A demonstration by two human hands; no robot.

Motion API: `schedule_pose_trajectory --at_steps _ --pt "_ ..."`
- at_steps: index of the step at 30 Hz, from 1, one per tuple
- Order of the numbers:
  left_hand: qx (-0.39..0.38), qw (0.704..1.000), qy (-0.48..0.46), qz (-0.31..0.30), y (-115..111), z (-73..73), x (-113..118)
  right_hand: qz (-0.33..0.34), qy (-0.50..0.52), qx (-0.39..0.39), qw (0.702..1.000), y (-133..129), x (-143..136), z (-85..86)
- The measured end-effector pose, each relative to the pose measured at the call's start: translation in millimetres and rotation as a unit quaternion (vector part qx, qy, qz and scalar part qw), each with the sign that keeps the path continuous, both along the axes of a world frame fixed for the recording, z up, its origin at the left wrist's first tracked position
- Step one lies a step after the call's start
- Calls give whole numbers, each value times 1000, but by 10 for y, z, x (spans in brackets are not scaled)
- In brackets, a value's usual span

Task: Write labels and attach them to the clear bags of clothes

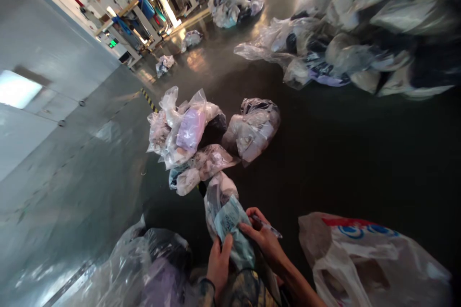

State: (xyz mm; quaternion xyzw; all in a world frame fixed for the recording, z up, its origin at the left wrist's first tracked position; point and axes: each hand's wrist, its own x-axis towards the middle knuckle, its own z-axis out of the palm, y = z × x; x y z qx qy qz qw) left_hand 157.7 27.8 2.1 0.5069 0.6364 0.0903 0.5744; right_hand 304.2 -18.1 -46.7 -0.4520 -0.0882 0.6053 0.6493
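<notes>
At the lower centre of the frame, a pale blue packet [229, 215] with dark print (sheet or pouch, I cannot tell which) lies between 2 hands, over the near end of a clear bag [220, 186]. The left hand [218, 263] pinches its lower left side, thumb on top. The right hand [265, 240] has its thumb on the packet's right side, fingers curled, with a pen-like stick [272, 229] lodged across them, pointing right. Gripping from opposite sides probably flattens the film so the print faces up; lodging the stick there seems to leave the thumb free.

Just above, more clear bags [192, 129] sit in a loose cluster on the floor [345, 153], perhaps grouped to be within reach. A white carrier bag [392, 252] with red and blue print stands at lower right, well apart, its mouth not clearly visible.
</notes>
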Motion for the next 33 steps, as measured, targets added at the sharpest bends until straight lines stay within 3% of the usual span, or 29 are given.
schedule_pose_trajectory --at_steps 4,8,13,33 --pt "9 999 35 12 -104 46 27 16 -4 26 1000 -10 40 15" --pt "32 996 74 48 -180 -26 12 30 -4 44 999 -1 50 -15" --pt "34 996 56 53 -196 -110 -36 39 -6 51 998 46 60 -61" --pt "59 995 55 53 -171 -138 15 45 11 58 997 114 82 -239"
